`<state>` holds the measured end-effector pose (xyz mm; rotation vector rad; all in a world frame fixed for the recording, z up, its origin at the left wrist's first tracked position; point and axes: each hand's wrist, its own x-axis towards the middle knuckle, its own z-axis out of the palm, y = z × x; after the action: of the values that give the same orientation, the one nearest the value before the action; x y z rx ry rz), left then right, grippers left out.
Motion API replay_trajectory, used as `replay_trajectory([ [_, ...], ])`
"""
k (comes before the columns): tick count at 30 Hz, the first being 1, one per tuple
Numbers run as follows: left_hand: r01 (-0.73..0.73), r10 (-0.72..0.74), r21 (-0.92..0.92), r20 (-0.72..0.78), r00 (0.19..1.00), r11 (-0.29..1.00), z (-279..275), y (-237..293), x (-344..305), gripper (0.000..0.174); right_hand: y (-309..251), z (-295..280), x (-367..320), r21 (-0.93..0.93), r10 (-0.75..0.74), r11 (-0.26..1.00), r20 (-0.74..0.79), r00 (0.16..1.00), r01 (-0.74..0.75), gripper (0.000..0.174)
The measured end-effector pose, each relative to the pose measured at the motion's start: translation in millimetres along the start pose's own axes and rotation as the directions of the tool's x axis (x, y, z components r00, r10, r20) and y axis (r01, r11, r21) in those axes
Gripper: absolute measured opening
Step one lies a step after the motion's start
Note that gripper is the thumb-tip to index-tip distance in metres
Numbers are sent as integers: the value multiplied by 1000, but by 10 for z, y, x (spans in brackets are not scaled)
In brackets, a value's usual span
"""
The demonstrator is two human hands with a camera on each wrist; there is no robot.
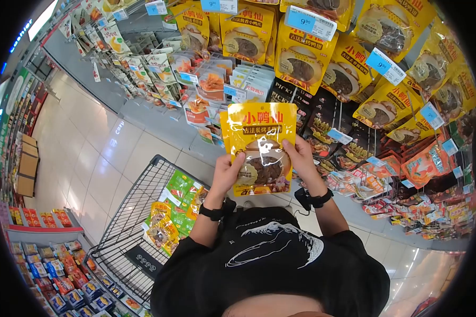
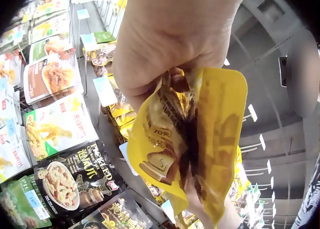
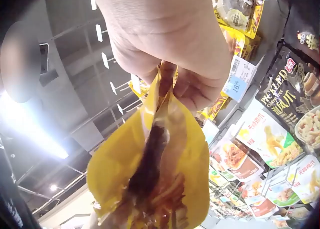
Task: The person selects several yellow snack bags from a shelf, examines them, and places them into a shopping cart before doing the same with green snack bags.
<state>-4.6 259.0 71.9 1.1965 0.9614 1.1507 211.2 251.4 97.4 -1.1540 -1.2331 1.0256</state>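
Observation:
Both hands hold up a yellow snack packet (image 1: 264,145) in front of the chest, its printed face and dark food window turned toward the head camera. Another yellow edge shows behind it on the left. My left hand (image 1: 228,171) pinches the packet's left side, thumb on the front. At the opposite side, my right hand (image 1: 301,156) grips it the same way. From the left wrist, the yellow packaging (image 2: 222,124) hangs below the left hand (image 2: 175,38). In the right wrist view, yellow plastic (image 3: 192,154) spreads out under the right hand (image 3: 160,33).
A shopping cart (image 1: 122,208) with green and yellow packets (image 1: 163,227) stands at the left. Ahead, hanging yellow packets (image 1: 301,55) and black packets (image 1: 328,124) fill the rack, with price tags (image 1: 311,22) sticking out. Packaged goods (image 1: 63,269) line a lower-left shelf.

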Motion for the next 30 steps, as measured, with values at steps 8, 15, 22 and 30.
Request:
replay_trajectory([
  [8, 49, -49, 2, -27, 998, 999, 44, 45, -47, 34, 25, -14, -30, -41, 18, 999, 11, 1000, -17, 22],
  [15, 29, -29, 32, -17, 999, 999, 14, -9, -44, 33, -5, -4, -34, -51, 20, 999, 15, 1000, -19, 21],
  [22, 36, -36, -5, 2, 999, 999, -4, 4, -42, 33, -19, 25, -46, -39, 20, 999, 10, 1000, -20, 22],
  [30, 26, -26, 53, 9, 1000, 998, -30, 39, -48, 32, -49, 52, -51, -83, 30, 996, 8, 1000, -29, 22],
])
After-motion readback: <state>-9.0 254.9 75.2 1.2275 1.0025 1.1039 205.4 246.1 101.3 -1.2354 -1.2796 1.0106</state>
